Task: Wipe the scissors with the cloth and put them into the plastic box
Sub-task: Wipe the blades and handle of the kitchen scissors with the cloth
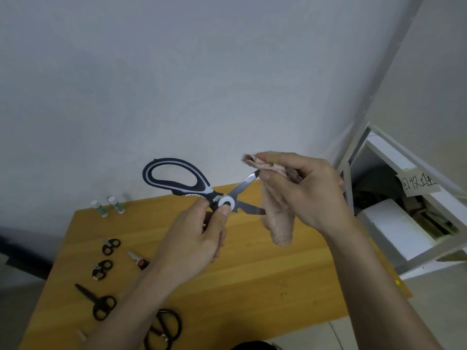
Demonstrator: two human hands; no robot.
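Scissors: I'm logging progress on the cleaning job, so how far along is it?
Done: nothing visibly; no plastic box is in view. In hand: the left hand holds the opened kitchen scissors near the pivot, while the right hand pinches the cloth around the upper blade tip. Left: finishing this pair and boxing it, while several black scissors lie on the wooden table.

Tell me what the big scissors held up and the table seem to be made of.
Large black-and-white-handled scissors: blades look like bright polished steel, since they reflect light; the handle looks like matte plastic, possibly rubber-coated. Yellow-brown table: probably wood or wood-look laminate, judging by faint grain and a smooth, dull surface.
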